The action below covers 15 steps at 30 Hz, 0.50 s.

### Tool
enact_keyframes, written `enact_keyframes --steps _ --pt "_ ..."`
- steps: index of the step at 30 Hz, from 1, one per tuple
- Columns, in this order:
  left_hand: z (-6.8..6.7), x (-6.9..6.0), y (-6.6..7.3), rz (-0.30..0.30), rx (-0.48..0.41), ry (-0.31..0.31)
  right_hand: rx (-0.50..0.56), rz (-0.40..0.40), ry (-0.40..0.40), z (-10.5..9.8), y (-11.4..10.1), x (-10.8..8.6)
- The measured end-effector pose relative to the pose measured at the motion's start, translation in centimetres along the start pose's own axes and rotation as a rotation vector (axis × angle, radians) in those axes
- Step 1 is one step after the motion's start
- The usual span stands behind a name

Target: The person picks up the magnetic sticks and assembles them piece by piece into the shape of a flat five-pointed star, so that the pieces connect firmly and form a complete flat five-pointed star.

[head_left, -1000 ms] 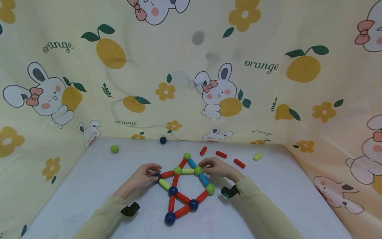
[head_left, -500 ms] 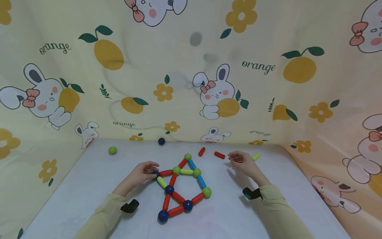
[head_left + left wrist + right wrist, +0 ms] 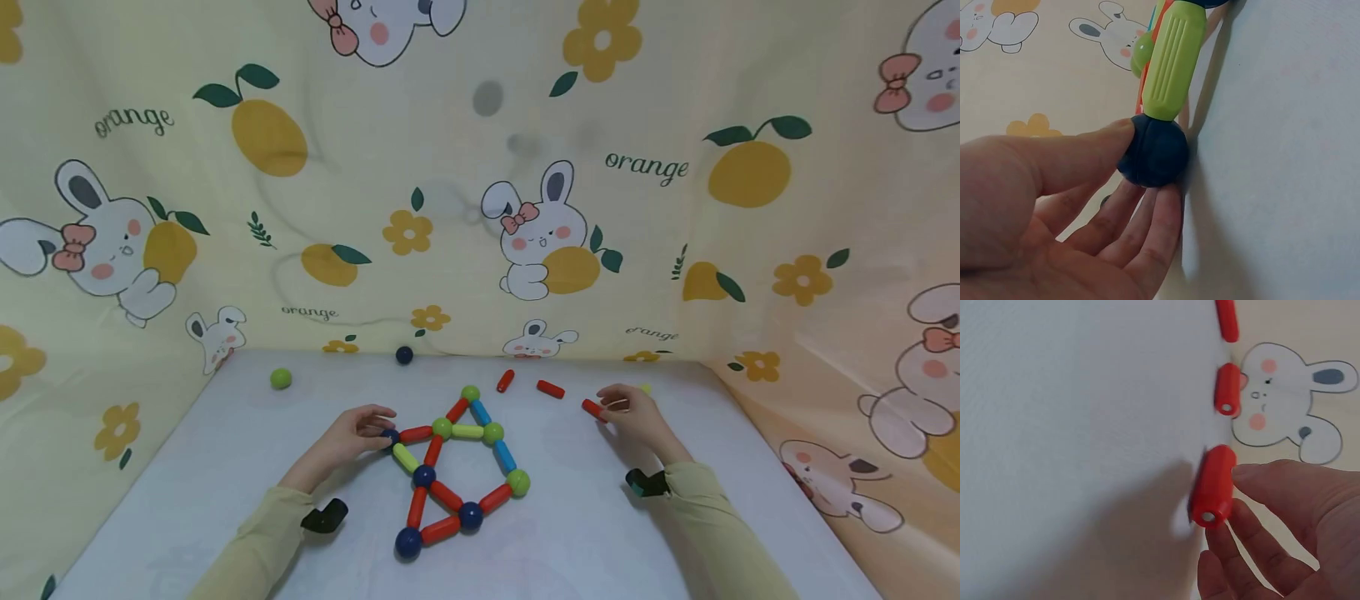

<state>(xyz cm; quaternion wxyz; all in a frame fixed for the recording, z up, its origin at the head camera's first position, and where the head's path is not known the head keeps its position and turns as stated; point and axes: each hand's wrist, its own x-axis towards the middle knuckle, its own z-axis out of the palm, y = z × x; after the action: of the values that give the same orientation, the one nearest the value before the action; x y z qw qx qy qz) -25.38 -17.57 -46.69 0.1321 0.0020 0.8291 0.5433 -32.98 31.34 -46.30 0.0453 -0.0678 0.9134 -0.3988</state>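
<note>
In the head view my left hand (image 3: 358,433) pinches a dark blue ball (image 3: 1157,153) at the left corner of a flat frame of magnetic rods and balls. A yellow-green rod (image 3: 1175,59) and a red rod (image 3: 416,434) run from that ball. My right hand (image 3: 636,417) is at a loose red magnetic rod (image 3: 1213,484), thumb against one side and fingers by its near end. That rod lies on the table. Blue rods (image 3: 506,457) and green balls (image 3: 518,482) form the frame's right side; more dark blue balls (image 3: 408,542) form its lower part.
Two other red rods (image 3: 551,389) (image 3: 506,381) lie behind the frame. A yellow-green rod (image 3: 646,389) is partly hidden behind my right hand. A loose green ball (image 3: 281,378) and a dark blue ball (image 3: 404,355) sit near the back of the white table (image 3: 225,467), before a printed cloth.
My right hand has left the green ball on the frame's right side and moved right to the loose red rod. The left hand keeps its hold; the frame's lower part has swung slightly left.
</note>
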Motion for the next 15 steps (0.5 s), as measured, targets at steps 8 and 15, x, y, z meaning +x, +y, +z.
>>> enact_keyframes --steps 8,15 --pt "-0.2 -0.3 -0.3 -0.001 0.006 0.021 -0.051 0.064 -0.011 1.4 0.2 0.9" --pt "-0.2 -0.3 -0.4 -0.001 0.029 0.027 -0.073 -0.002 -0.014 1.1 -1.8 0.1"
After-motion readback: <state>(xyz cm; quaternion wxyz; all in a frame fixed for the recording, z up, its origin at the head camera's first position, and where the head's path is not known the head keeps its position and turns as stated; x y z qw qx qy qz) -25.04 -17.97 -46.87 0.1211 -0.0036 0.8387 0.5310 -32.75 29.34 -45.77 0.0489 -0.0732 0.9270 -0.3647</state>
